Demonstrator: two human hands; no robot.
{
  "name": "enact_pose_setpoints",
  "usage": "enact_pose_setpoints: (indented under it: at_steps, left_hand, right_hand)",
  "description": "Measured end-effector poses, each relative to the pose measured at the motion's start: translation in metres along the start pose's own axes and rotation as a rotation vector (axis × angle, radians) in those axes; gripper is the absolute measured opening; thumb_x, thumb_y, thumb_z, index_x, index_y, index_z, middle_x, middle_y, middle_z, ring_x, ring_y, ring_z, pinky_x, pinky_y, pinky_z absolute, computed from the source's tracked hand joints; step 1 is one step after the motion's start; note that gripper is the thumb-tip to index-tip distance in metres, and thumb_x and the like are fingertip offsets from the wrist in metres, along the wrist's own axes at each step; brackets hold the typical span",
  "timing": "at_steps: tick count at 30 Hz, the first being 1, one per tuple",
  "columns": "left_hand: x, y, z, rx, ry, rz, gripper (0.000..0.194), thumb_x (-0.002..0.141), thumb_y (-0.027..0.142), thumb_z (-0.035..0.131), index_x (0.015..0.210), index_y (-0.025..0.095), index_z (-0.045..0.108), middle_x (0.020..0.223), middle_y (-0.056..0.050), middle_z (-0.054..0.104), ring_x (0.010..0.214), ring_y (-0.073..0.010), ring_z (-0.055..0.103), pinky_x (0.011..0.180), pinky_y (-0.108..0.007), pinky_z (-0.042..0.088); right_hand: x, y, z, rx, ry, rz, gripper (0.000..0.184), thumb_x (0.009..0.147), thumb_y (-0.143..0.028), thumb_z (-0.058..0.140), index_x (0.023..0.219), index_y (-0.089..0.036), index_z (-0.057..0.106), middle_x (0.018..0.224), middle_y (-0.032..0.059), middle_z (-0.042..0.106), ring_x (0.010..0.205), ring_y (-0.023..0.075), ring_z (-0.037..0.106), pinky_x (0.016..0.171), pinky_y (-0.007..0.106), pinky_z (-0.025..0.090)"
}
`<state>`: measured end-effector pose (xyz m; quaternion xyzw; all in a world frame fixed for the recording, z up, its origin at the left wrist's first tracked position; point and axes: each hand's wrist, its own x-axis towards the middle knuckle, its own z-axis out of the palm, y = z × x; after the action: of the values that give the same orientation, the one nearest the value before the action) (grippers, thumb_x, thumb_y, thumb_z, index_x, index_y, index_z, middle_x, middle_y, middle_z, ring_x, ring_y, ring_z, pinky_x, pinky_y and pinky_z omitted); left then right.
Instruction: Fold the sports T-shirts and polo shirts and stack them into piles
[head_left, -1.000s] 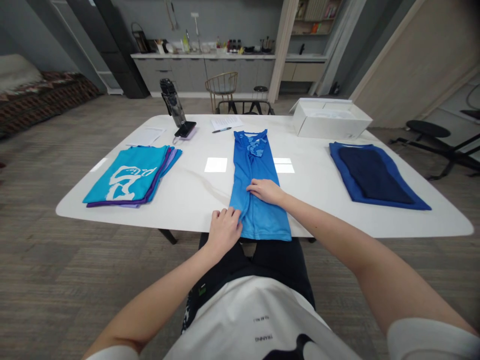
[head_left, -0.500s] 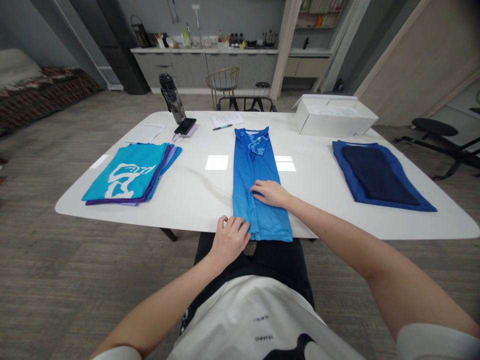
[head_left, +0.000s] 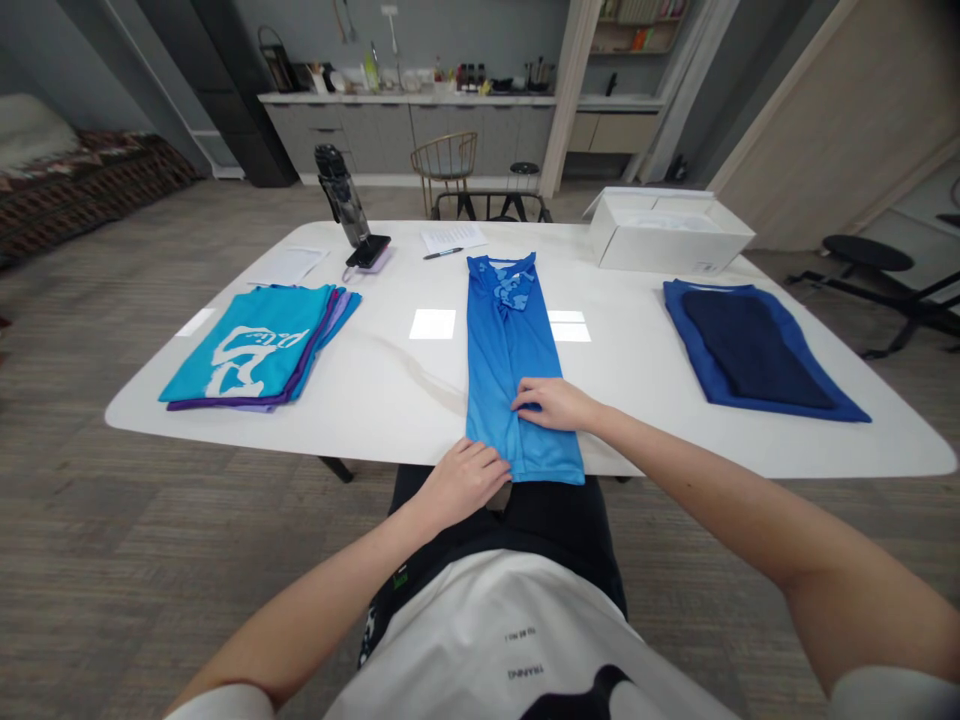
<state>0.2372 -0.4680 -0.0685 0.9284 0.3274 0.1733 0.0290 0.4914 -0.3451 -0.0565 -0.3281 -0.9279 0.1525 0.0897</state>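
Note:
A blue shirt (head_left: 491,350), folded into a long narrow strip, lies lengthwise on the white table, its patterned neck end away from me and its lighter hem at the near edge. My left hand (head_left: 466,482) is at the hem's left side, fingers curled together over the fabric; the fingertips are partly hidden. Higher up, my right hand (head_left: 556,403) is closed, with thumb and fingers pinching cloth along the fold that runs down the middle of the shirt.
On the left is a stack of folded shirts (head_left: 244,350), turquoise on top. Dark blue folded clothes (head_left: 765,345) lie at the right, below a white box (head_left: 667,235). A bottle (head_left: 343,195), a phone (head_left: 368,252), papers (head_left: 454,237) and a pen (head_left: 442,254) are farther back.
My right hand has slid slightly toward me and to the right along the fold. My left hand has shifted right over the hem. The shirt's upper layer looks flatter.

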Motion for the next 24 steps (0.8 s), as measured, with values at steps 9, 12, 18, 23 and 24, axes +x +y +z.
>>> enact_pose_setpoints:
  at_steps: [9,12,18,23,24]
  left_hand:
    - [-0.012,-0.020,-0.019,-0.039,-0.159,0.019,0.027,0.095,0.019,0.058,0.121,0.022,0.064,0.112,-0.008,0.065,0.105,-0.0226,0.059,0.091,-0.039,0.046]
    - [-0.020,-0.020,-0.013,-0.070,-0.053,-0.008,0.028,0.098,0.010,0.047,0.116,0.019,0.066,0.104,-0.009,0.066,0.097,-0.0204,0.061,0.086,-0.035,0.049]
    - [-0.023,-0.016,-0.020,-0.105,-0.089,0.013,0.023,0.099,0.016,0.050,0.109,0.020,0.070,0.098,-0.007,0.067,0.090,-0.0191,0.061,0.084,-0.034,0.048]
    - [-0.014,-0.037,-0.030,-0.204,-0.145,0.000,0.031,0.098,0.014,0.050,0.116,0.027,0.072,0.109,-0.005,0.070,0.101,-0.0163,0.063,0.092,-0.032,0.044]
    - [-0.011,-0.045,-0.031,-0.199,-0.149,0.001,0.036,0.097,0.010,0.049,0.118,0.027,0.071,0.114,-0.005,0.070,0.105,-0.0167,0.062,0.093,-0.032,0.044]
  right_hand:
    - [-0.006,-0.006,0.003,0.157,-0.047,0.009,0.013,0.093,-0.027,0.069,0.103,-0.022,0.076,0.106,0.0043,0.066,0.090,0.0180,0.064,0.083,0.027,0.046]
    - [-0.004,-0.006,0.003,0.217,-0.056,-0.005,0.010,0.094,-0.025,0.067,0.098,-0.021,0.075,0.101,0.0043,0.065,0.086,0.0172,0.062,0.081,0.026,0.045]
    - [-0.002,-0.009,0.000,0.233,-0.128,-0.006,0.006,0.091,-0.021,0.071,0.094,-0.021,0.076,0.093,0.0025,0.064,0.081,0.0154,0.060,0.074,0.024,0.043]
    - [-0.005,-0.008,-0.003,0.248,-0.144,-0.003,0.012,0.091,-0.024,0.071,0.100,-0.022,0.079,0.094,0.0036,0.066,0.080,0.0156,0.061,0.075,0.024,0.044]
    - [-0.006,-0.007,-0.003,0.254,-0.142,-0.005,0.014,0.092,-0.024,0.071,0.103,-0.022,0.079,0.095,0.0039,0.066,0.080,0.0158,0.061,0.075,0.024,0.045]
